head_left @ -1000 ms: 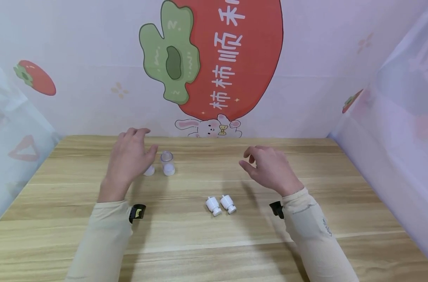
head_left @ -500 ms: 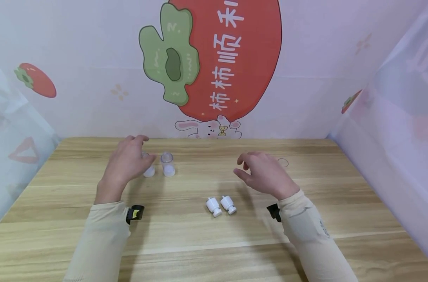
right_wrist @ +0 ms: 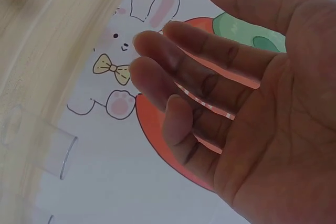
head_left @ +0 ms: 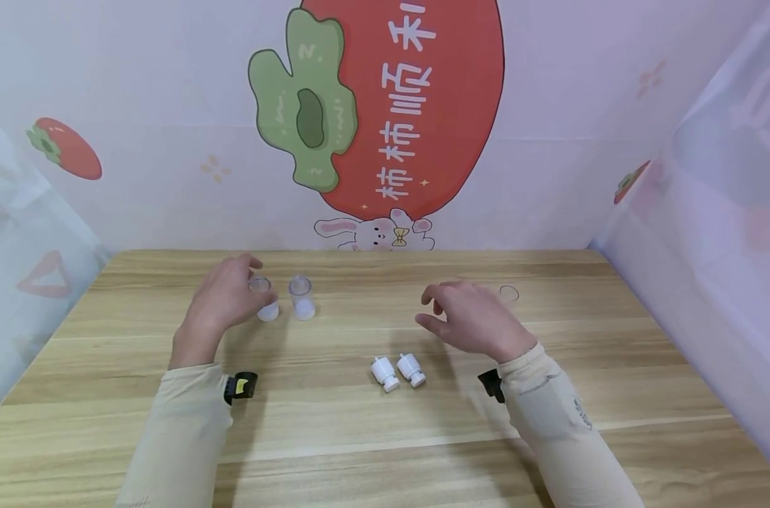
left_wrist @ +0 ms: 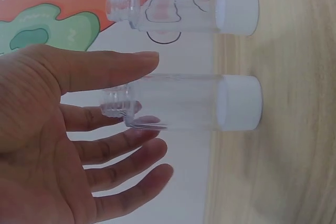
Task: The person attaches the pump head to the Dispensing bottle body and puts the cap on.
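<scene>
As hands [head_left: 223, 293] [head_left: 477, 321] lower, left bottle [head_left: 268, 312] more visible

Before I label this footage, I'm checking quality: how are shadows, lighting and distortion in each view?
Head view: soft shadows fall across the table; left wrist view: the clear bottles look faint against the wall; right wrist view: the right hand looks dim, and the table edge looks curved.

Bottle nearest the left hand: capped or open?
Open: the bottle shows a bare threaded neck in the left wrist view.
</scene>
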`<state>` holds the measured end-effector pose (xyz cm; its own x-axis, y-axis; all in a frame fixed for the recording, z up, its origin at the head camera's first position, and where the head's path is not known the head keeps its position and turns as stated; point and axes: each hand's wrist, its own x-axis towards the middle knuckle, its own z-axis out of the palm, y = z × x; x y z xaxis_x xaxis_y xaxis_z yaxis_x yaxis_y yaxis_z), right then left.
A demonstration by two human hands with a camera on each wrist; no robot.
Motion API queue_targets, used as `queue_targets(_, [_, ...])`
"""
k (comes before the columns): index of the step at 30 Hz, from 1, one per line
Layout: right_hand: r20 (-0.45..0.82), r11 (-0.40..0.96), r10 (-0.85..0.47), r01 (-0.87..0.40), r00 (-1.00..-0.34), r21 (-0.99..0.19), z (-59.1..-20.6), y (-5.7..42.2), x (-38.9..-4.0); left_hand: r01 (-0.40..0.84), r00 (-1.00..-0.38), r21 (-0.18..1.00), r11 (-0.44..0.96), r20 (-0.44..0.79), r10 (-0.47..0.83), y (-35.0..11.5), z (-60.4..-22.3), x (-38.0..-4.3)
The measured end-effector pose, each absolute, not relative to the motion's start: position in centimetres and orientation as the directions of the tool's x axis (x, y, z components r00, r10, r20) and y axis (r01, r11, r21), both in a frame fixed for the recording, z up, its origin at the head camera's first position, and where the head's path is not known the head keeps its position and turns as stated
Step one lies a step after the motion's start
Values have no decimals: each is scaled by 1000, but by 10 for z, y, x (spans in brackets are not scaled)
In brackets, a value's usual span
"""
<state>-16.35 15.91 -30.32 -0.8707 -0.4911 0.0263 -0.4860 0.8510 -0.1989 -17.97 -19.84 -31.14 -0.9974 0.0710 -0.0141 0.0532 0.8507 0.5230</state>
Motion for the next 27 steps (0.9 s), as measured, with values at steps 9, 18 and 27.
queue_targets(9, [-67, 850, -505, -481, -861, -216, -304, 155, -161, 0, -997, 558, 830, -64, 43, -202, -318, -181])
queue_targets(18, [-145, 856, -496, -454, -856, -248, -306, 153, -160, -13, -995, 563, 826, -91, 47, -204, -321, -183])
queue_targets(27, [-178, 854, -503, -453, -846, -257, -306, 151, -159, -19, -995, 558, 830, -96, 41, -204, -322, -183])
